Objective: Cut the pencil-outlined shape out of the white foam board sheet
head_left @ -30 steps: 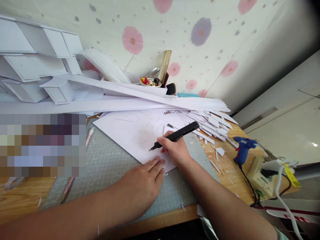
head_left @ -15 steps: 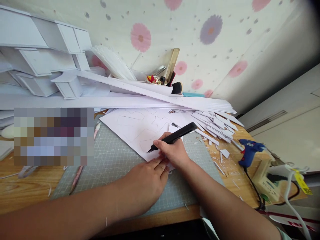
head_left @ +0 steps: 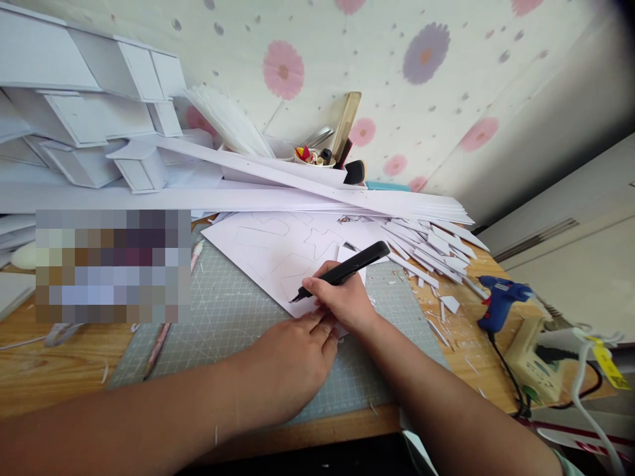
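White foam sheet (head_left: 278, 254) lies on the cutting mat (head_left: 223, 317); my left hand (head_left: 292, 360) presses flat to stop it sliding. My right hand (head_left: 342, 301) grips the black knife (head_left: 342, 270) pen-like, its tip on the sheet.

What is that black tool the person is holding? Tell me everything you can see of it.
The black knife is a slim, straight craft cutter with a matte body that looks like plastic. The right hand grips it near the front like a pen, so the handle slants up and to the right, past the fingers. Its short tip points down and left onto the white sheet, which lies on the green cutting mat. The left hand lies flat just below the tip, on the edge of the sheet, not touching the knife.
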